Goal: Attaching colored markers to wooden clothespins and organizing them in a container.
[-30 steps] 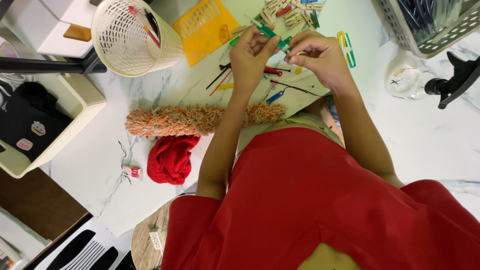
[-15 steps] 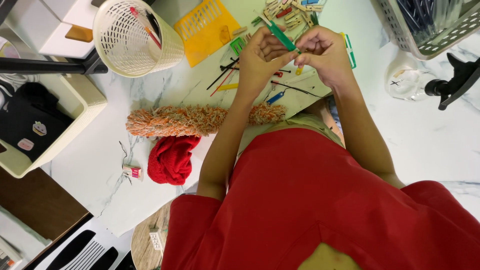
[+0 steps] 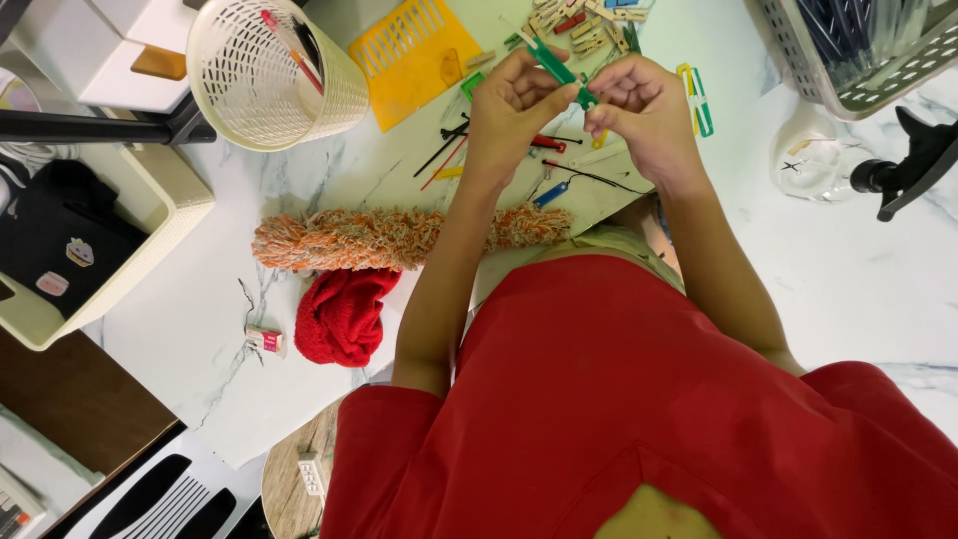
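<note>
head view, left to right. far left: cream bin holding a black pouch. upper left: white mesh basket with a couple of pens inside. lower left of centre: fuzzy orange duster lying across the marble table, red knit bundle just below it, touching or nearly so. top centre: yellow plastic card, then scattered sticks and wooden pegs.

left hand and right hand are raised close together at top centre, both pinching a thin green stick. it slants up-left out of the left fingers; right fingertips grip its lower end. both hands are curled, not spread.

judgement: stick looks light, stiff plastic, smooth and a bit slippery, could snap if bent hard. best held by fingertip pinch near each end, as now.

upper right: grey crate; black tool at right edge.
</note>
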